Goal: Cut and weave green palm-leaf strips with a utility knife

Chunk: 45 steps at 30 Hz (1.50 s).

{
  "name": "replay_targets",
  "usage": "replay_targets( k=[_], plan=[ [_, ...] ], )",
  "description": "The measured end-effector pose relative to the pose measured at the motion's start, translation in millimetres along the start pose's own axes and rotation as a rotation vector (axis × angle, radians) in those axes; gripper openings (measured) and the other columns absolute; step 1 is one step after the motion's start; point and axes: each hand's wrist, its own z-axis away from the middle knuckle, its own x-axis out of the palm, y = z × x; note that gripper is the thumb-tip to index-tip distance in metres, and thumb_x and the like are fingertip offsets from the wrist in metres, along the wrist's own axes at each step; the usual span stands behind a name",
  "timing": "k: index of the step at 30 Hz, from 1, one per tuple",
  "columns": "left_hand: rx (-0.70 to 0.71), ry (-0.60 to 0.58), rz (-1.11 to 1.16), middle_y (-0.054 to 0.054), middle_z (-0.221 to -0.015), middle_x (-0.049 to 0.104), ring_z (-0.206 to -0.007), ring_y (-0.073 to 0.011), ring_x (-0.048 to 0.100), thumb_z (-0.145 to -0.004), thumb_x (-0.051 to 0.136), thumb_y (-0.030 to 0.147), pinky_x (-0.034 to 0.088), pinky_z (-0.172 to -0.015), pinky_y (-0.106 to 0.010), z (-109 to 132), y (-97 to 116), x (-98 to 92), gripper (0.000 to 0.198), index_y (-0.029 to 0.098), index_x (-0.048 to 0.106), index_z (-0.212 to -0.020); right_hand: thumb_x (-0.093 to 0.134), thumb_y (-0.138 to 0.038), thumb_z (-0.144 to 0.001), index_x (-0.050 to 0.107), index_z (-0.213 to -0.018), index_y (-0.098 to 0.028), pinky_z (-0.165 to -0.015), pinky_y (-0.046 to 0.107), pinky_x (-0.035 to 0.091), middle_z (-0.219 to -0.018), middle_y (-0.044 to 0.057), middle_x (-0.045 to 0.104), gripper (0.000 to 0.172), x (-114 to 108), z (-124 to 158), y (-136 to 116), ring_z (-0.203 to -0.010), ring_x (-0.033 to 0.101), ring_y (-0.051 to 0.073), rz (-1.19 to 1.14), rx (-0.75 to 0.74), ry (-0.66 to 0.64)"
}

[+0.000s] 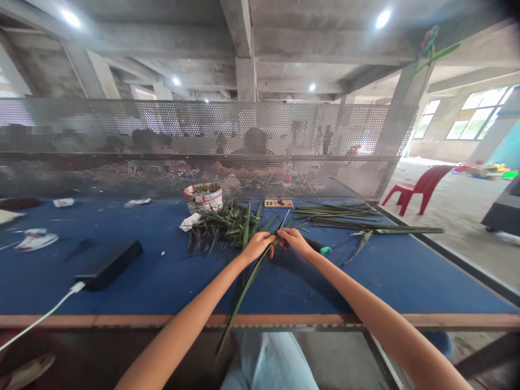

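My left hand (258, 246) and my right hand (293, 241) meet above the blue table, fingers pinched close together. Between them runs a long green palm leaf strip (247, 290), its tail hanging down past the table's front edge. Both hands are closed on the strip; the exact fold at the fingertips is too small to make out. Just behind and left of my hands lies a heap of cut leaf pieces (229, 222). A dark tool handle with a green end (325, 250) lies under and to the right of my right hand.
Long leaf strips (337, 211) lie at the back right. A paper-covered round container (203, 199) stands behind the heap, near a perforated metal screen (162, 130). A black box (109, 265) with a white cable lies left. A red chair (420, 187) stands beyond the table.
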Motion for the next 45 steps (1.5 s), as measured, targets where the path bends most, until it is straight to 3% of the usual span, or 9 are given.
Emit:
replay_targets(
  k=[7,11,14,17,24,31,37,42,45],
  plan=[
    [0.063,-0.010,-0.072,0.002,-0.037,0.053,-0.036,-0.0134,0.049,-0.079,0.059,0.042,0.033,-0.045,-0.024,2.0,0.1,0.7,0.033,0.018,0.051,-0.057,0.058,-0.039,-0.071,0.056,-0.061,-0.018,-0.045,0.024,0.026,-0.045,-0.005,0.043,0.024,-3.3,0.4,-0.2,-0.043,0.037,0.009,-0.012,0.022,0.077],
    [0.078,-0.027,-0.097,0.001,-0.038,0.055,-0.038,-0.0135,0.052,-0.081,0.058,0.039,0.035,-0.049,-0.024,4.2,2.3,2.7,0.033,0.018,0.049,-0.056,0.051,-0.046,-0.075,0.062,-0.079,-0.017,-0.045,0.024,0.025,-0.049,-0.005,0.043,0.031,-11.8,-5.2,1.5,-0.044,0.036,0.010,-0.047,0.005,0.190],
    [0.068,-0.038,-0.096,0.001,-0.038,0.055,-0.038,-0.0135,0.052,-0.082,0.057,0.038,0.036,-0.049,-0.024,4.9,3.6,2.6,0.032,0.018,0.051,-0.057,0.051,-0.053,-0.075,0.059,-0.079,-0.018,-0.045,0.024,0.024,-0.050,-0.006,0.042,0.036,-15.5,-7.8,3.4,-0.044,0.034,0.009,-0.054,-0.015,0.245],
    [0.044,-0.049,-0.074,0.001,-0.039,0.056,-0.038,-0.0134,0.052,-0.082,0.056,0.036,0.037,-0.049,-0.024,4.6,4.4,2.1,0.031,0.017,0.053,-0.059,0.053,-0.057,-0.074,0.055,-0.069,-0.018,-0.045,0.023,0.023,-0.049,-0.006,0.041,0.039,-14.6,-6.7,3.5,-0.044,0.033,0.008,-0.043,-0.020,0.219],
    [-0.006,-0.011,0.015,0.001,-0.046,0.059,-0.039,-0.0126,0.051,-0.085,0.051,0.037,0.036,-0.044,-0.023,0.7,6.0,-0.8,0.028,0.016,0.055,-0.067,0.065,-0.055,-0.067,0.052,-0.056,-0.017,-0.047,0.022,0.027,-0.047,-0.005,0.046,0.041,-0.1,2.0,-1.3,-0.045,0.039,0.008,0.016,-0.003,-0.016],
    [0.002,-0.047,0.046,0.001,-0.046,0.059,-0.040,-0.0106,0.050,-0.081,0.059,0.040,0.036,-0.046,-0.022,-0.1,5.5,-1.9,0.028,0.015,0.058,-0.068,0.054,-0.063,-0.073,0.044,-0.059,-0.019,-0.047,0.022,0.030,-0.052,-0.004,0.045,0.047,-6.4,-0.6,0.8,-0.046,0.039,0.008,0.060,-0.030,0.080],
    [0.016,-0.037,0.054,0.000,-0.047,0.060,-0.041,-0.0104,0.050,-0.078,0.061,0.040,0.036,-0.046,-0.021,-0.1,5.4,-2.0,0.028,0.014,0.063,-0.070,0.037,-0.070,-0.080,0.046,-0.063,-0.019,-0.049,0.024,0.036,-0.053,-0.002,0.046,0.054,-7.4,-2.1,0.8,-0.047,0.042,0.010,0.268,-0.035,0.116],
    [0.042,0.052,0.056,0.002,-0.043,0.056,-0.038,-0.0093,0.047,-0.077,0.061,0.037,0.035,-0.045,-0.021,-3.7,3.8,-6.4,0.026,0.013,0.065,-0.069,0.016,-0.053,-0.094,0.060,-0.087,-0.017,-0.063,0.026,0.044,-0.075,0.007,0.064,0.058,-19.7,-3.4,-6.0,-0.070,0.060,0.017,0.635,-0.026,0.128],
    [0.042,0.131,0.063,0.003,-0.042,0.054,-0.038,-0.0089,0.046,-0.077,0.060,0.035,0.036,-0.045,-0.021,-5.9,3.9,-11.4,0.024,0.014,0.065,-0.068,0.042,-0.043,-0.091,0.061,-0.096,-0.016,-0.083,0.031,0.043,-0.108,0.015,0.064,0.033,-35.2,-0.6,-10.6,-0.109,0.056,0.026,0.936,-0.020,0.170]
  ],
)
